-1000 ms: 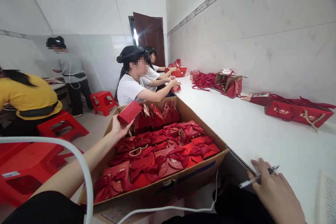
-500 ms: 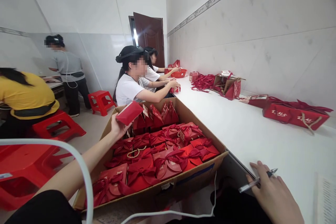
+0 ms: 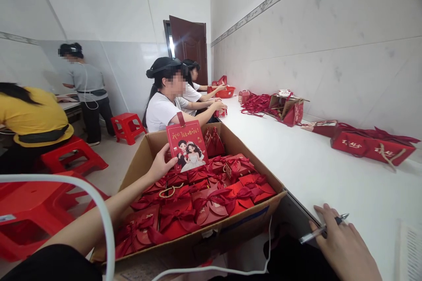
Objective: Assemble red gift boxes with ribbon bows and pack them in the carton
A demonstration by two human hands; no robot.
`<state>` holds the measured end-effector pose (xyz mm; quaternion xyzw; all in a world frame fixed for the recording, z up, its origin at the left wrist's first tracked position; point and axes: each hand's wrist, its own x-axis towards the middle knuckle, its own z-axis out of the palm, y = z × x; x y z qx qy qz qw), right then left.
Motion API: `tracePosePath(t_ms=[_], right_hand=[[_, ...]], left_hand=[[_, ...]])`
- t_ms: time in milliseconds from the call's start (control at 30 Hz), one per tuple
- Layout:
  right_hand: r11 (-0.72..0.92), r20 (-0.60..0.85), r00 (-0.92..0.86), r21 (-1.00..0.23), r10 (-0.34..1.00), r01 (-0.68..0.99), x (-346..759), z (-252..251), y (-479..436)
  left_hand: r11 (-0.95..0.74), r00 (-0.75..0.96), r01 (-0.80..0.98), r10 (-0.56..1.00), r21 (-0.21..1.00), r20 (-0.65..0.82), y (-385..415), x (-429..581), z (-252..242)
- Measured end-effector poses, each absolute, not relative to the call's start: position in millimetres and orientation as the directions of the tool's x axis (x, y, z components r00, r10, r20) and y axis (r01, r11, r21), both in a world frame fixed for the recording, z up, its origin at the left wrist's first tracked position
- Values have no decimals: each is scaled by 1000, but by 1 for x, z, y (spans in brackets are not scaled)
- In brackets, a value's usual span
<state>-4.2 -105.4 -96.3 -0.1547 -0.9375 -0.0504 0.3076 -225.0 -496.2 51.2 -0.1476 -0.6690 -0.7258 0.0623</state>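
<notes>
In my left hand (image 3: 164, 161) is a small red wedding gift box (image 3: 187, 147), its face printed with a cartoon bride and groom and a ribbon tab sticking up at its top. My fingers grip its left edge above a large open cardboard carton (image 3: 240, 224). Inside the carton sit several red gift boxes tied with ribbon bows (image 3: 211, 206). My right hand (image 3: 344, 241) rests on the edge of the white table (image 3: 303, 171) with a clear pen (image 3: 321, 229) held between its fingers.
Along the wall lie a red gift bag (image 3: 372, 145), an upright red box (image 3: 292, 109) and a heap of red ribbons (image 3: 257, 103). Co-workers (image 3: 168, 101) sit at the table's far end. Red stools (image 3: 74, 158) stand left; a white cable (image 3: 108, 219) arcs in front.
My left hand has turned the gift box so its printed face shows, and moved it slightly right over the carton. My right hand stays in place with the pen.
</notes>
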Motion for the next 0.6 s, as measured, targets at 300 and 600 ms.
tracePosePath(t_ms=[300, 600], right_hand=[[946, 600, -755, -10, 264, 323, -5, -103, -103], [931, 705, -703, 187, 95, 314, -6, -90, -107]], left_hand=[[-42, -942, 288, 168, 957, 291, -512, -215, 49], [139, -366, 886, 794, 442, 485, -494, -200, 46]])
